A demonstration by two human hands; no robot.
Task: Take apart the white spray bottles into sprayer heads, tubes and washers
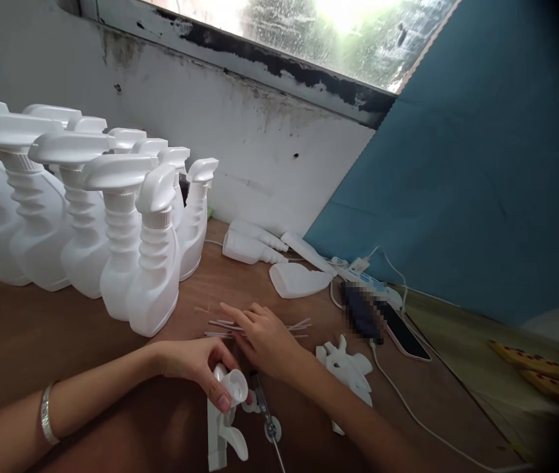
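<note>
My left hand [200, 366] is closed around a white trigger sprayer head [224, 414], holding it just above the wooden table [37, 341]. My right hand [259, 332] reaches across it, fingers stretched flat over several thin clear dip tubes [299, 325] lying on the table. I cannot tell whether a tube is pinched under the fingers. A silver bracelet sits on my left wrist.
Several white spray bottles with heads fitted [111, 223] stand in rows at the left. Empty bottles [252, 244] lie by the wall. Loose sprayer heads [345, 368] lie right of my hands. A phone [404, 336] with a white cable lies near a blue panel [456, 184].
</note>
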